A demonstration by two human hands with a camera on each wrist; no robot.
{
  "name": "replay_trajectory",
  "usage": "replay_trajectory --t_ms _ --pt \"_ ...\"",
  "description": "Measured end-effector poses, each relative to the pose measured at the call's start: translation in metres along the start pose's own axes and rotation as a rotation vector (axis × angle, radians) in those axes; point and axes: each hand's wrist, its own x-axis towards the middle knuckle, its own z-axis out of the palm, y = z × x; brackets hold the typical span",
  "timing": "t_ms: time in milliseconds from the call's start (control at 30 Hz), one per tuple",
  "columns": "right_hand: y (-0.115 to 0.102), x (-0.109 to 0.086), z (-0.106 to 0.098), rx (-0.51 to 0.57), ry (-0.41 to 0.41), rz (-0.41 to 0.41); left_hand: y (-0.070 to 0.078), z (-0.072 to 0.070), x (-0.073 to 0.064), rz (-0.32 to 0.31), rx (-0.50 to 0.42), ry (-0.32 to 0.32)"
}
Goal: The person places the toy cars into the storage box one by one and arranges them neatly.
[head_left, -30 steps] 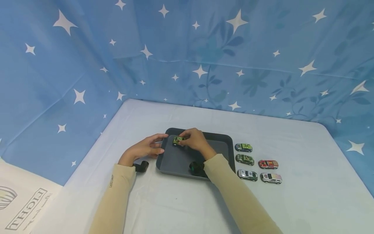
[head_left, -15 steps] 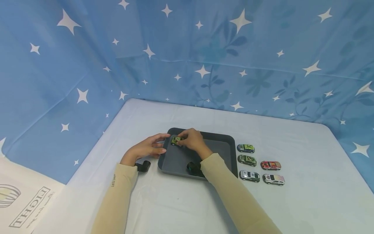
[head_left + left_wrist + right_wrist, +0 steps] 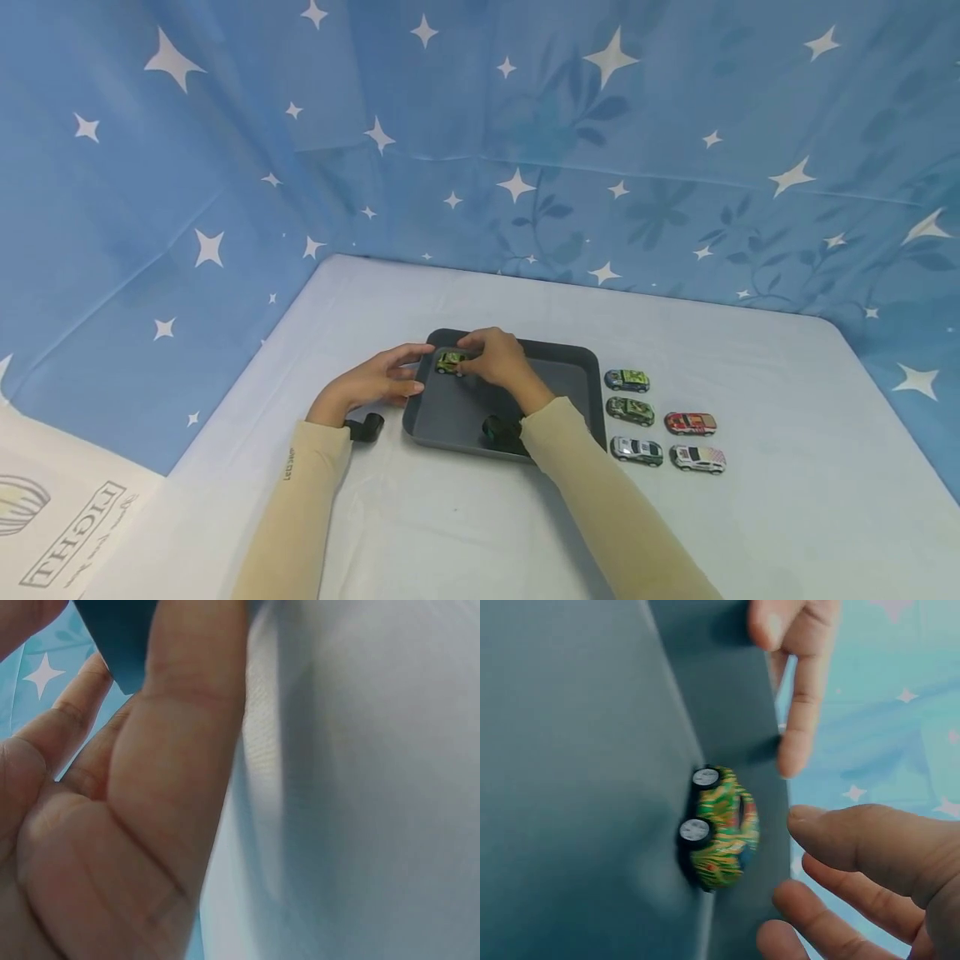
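Note:
A toy car with a green and yellow camouflage pattern stands on its wheels in the far left corner of the dark grey tray. My right hand is over the tray just right of this car. In the right wrist view the thumb and fingers are spread, with a gap between them and the car. My left hand is at the tray's left side, its index finger and thumb extended to the rim and set apart along it. The left wrist view shows mostly thumb and palm.
Right of the tray, several toy cars lie in two columns on the white tablecloth, among them a green camouflage car, a red car and a white car. A blue curtain with stars hangs behind the table.
The camouflage car has slid a little left along the tray, towards its left wall. My right hand has loosened from it. The left hand stays at the rim.

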Motion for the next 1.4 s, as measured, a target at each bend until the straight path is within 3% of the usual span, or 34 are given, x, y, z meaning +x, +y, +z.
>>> replay_trajectory --t_ms 167,500,700,1133,1400 --pt "0.001 -0.008 -0.012 0.031 -0.028 -0.045 0.000 -0.001 0.000 -0.001 0.010 0.007" --pt "0.024 -0.022 -0.034 0.224 -0.228 -0.165 -0.001 -0.001 0.001 0.001 0.029 0.014" --pt "0.033 -0.032 -0.046 0.300 -0.300 -0.186 -0.002 -0.001 0.002 0.016 0.031 0.011" --pt "0.054 -0.058 -0.065 0.398 -0.257 -0.258 0.000 0.001 0.000 0.026 0.029 0.009" --pt "0.061 -0.077 -0.077 0.426 -0.203 -0.250 -0.003 0.000 -0.001 0.039 0.032 -0.006"
